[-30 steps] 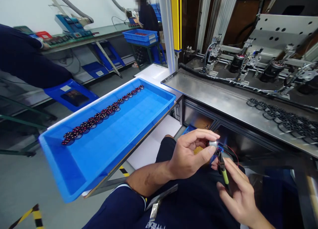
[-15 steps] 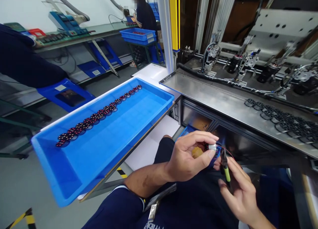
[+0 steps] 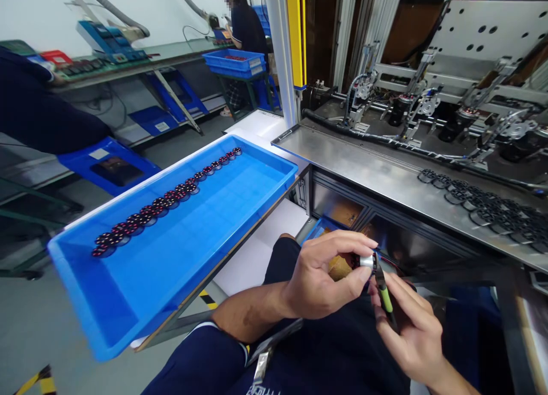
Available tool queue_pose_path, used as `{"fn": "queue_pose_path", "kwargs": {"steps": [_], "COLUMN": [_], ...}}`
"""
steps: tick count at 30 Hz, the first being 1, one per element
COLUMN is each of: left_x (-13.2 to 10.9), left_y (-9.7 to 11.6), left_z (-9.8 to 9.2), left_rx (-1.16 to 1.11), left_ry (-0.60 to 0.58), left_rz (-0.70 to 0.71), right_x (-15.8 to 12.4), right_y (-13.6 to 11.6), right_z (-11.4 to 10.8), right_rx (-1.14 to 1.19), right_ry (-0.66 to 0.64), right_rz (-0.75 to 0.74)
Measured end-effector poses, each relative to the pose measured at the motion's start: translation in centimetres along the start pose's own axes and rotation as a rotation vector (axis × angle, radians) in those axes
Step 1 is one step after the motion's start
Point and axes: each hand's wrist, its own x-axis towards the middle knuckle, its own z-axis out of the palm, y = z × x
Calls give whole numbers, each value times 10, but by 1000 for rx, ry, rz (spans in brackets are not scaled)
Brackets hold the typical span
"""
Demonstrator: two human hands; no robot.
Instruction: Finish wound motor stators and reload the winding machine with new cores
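Note:
Between the thumb and fingers of my left hand (image 3: 327, 275) is a small silver cylindrical part (image 3: 366, 261). My right hand (image 3: 411, 326) is wrapped round pliers with green-and-black handles (image 3: 386, 299). The dark jaws of the pliers are at the right end of the silver part; whether they grip anything there is too small to tell. Beyond my left palm a round brownish thing (image 3: 339, 267) shows partly. A blue tray (image 3: 188, 241) on the left holds a long row of dark round parts with red (image 3: 145, 214).
A metal ledge (image 3: 351, 161) carries many black rings (image 3: 492, 206) on the right, before a machine with clamps (image 3: 402, 107). One person (image 3: 247, 27) works at the back bench, another (image 3: 47, 98) at far left. A yellow post (image 3: 296, 35) stands between.
The pliers have moved left and down, their jaws now at the end of the silver part. My right hand has shifted slightly with them. The view has moved a little.

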Motion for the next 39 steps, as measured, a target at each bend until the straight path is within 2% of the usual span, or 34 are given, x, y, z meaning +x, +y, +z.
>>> {"fn": "queue_pose_path", "kwargs": {"steps": [3,8,12,17,21,25,32,39], "left_x": [-1,-5,-6,-2,-4,-10,-8,-9], "left_y": [-2,-14,-22,-18,-16,-19,-23,-26], "left_z": [-1,-7,-12,-12,-10,-8,-8,-9], "left_rx": [-5,-13,21,217,385,488,390,321], "left_ry": [-6,-56,-62,-122,-100,-110,-102,-90], "left_rz": [-12,-15,94,285,358,373,422,399], "right_x": [0,1,-3,-3,-1,-2,-3,1], "right_y": [-1,1,0,-16,-30,-37,-42,-39], "right_z": [-2,-9,-18,-31,-40,-45,-47,-46], "right_rx": [12,97,127,213,202,280,355,362], "right_ry": [10,-19,-68,-46,-62,-120,-203,-211], "right_rz": [15,211,282,320,313,351,522,507]}}
